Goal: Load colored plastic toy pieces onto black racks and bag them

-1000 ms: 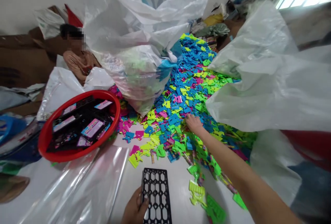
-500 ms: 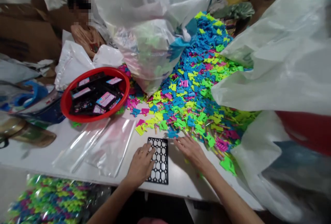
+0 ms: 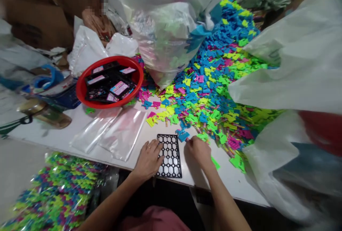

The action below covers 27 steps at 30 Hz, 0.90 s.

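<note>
A black plastic grid tray (image 3: 169, 154) with honeycomb holes lies near the front edge of the white table (image 3: 232, 184). My left hand (image 3: 148, 159) rests flat on the tray's left side, fingers spread. My right hand (image 3: 197, 151) sits just right of the tray with its fingers curled at the edge of a big pile of small blue, green, yellow and pink plastic pieces (image 3: 211, 92). A blue piece (image 3: 182, 135) lies at its fingertips; whether the fingers hold anything is hidden.
A red round basin (image 3: 109, 81) holding black filled trays stands at the left. Clear plastic sleeves (image 3: 112, 133) lie in front of it. Large translucent bags (image 3: 165, 21) rise behind and to the right (image 3: 291, 63). A bag of coloured pieces (image 3: 56, 188) sits below the table. Another person sits at the back left.
My right hand pulled back from deep in the pile to the tray's right side. The view tilted downward, and my left hand stayed on the tray.
</note>
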### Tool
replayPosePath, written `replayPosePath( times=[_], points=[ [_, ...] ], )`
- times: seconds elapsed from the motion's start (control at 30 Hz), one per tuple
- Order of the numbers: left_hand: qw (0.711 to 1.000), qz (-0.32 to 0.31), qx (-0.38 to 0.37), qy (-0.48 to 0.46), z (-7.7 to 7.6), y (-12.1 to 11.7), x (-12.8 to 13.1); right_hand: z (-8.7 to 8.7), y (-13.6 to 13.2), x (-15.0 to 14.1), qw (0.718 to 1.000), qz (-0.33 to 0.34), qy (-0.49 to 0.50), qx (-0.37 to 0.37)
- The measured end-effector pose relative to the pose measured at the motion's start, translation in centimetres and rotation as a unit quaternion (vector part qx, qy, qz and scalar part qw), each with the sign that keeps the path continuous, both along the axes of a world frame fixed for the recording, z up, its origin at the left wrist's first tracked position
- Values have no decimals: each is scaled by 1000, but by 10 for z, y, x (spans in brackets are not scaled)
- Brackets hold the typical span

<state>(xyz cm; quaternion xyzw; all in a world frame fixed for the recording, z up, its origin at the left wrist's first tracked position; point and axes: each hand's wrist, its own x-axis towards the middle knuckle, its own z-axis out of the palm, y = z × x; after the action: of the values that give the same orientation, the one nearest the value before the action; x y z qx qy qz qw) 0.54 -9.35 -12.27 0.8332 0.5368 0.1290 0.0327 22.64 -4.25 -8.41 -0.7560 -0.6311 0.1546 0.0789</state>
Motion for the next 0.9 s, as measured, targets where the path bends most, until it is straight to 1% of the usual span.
replayPosePath(
  times=[0.03,0.07,0.1,0.13,0.17,0.2,0.23,0.27,0.33,0.37,0.43,0.47,0.5,0.53,0.6,0.67,0.73,0.83,0.9],
  points=[
    [1000,-24,-12,8,0,0,-5,1,1,-1,996,-17,84,19],
    [998,-48,-23,15,-1,-1,-8,3,2,-4,981,-25,184,51],
    [997,-64,-29,20,-3,-2,-9,5,3,-9,954,-24,286,91],
    [997,-71,-31,23,-5,-5,-7,6,3,-16,917,-16,377,128],
    [997,-67,-30,24,-6,-7,-4,6,2,-25,882,-5,446,152],
    [998,-55,-27,26,-8,-10,1,4,1,-35,858,5,491,152],
    [998,-42,-24,27,-9,-12,5,1,1,-45,846,10,517,129],
    [999,-31,-24,27,-9,-14,10,-4,0,-54,840,7,534,93],
    [999,-27,-27,27,-9,-17,15,-14,-1,-65,823,-23,568,23],
    [999,-32,-30,26,-8,-17,15,-18,-2,-67,809,-43,586,5],
    [998,-41,-34,25,-7,-16,14,-23,-2,-65,785,-65,616,5],
    [998,-41,-36,26,-7,-16,14,-24,-1,-63,781,-62,622,10],
    [998,-37,-37,29,-7,-15,13,-25,0,-62,784,-53,618,13],
    [998,-32,-39,32,-6,-15,13,-25,2,-61,794,-43,606,12],
    [998,-26,-45,39,-6,-14,13,-27,4,-61,821,-32,570,7],
    [997,-36,-47,44,-5,-14,14,-30,7,-64,847,-30,530,18],
    [997,-47,-43,46,-4,-14,15,-33,10,-68,863,-20,504,37],
    [998,-33,-32,52,-4,-15,16,-39,14,-74,882,18,468,41],
    [998,-17,-26,58,-4,-17,19,-43,16,-77,905,47,422,43]
  ],
)
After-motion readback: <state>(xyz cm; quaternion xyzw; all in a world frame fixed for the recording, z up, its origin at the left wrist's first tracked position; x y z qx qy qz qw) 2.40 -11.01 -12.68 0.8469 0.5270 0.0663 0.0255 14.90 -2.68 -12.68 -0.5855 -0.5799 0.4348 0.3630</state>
